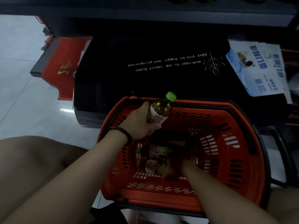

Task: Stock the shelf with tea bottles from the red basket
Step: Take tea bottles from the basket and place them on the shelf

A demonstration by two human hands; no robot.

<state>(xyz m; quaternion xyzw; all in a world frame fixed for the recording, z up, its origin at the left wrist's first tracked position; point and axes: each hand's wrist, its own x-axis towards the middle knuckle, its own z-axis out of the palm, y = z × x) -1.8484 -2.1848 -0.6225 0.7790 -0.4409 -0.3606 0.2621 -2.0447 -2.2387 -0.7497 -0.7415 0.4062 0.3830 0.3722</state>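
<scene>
The red basket [229, 143] stands on the floor in front of me. My left hand [139, 125] grips a tea bottle [161, 109] with a green cap and brown liquid, held over the basket's far left rim. My right hand [174, 167] reaches down inside the basket, dark and blurred; whether it holds anything is unclear. Two more tea bottles [153, 151] lie on their sides on the basket floor, left of that hand. The shelf edge [145, 13] runs across the top, with dark bottle bottoms barely showing above it.
A black mat with white lettering [161, 62] lies beyond the basket under the shelf. A red box [59, 67] sits at its left and a blue-white package [258, 68] at its right. Pale floor tiles [24, 94] spread to the left. My knee [32, 167] is at lower left.
</scene>
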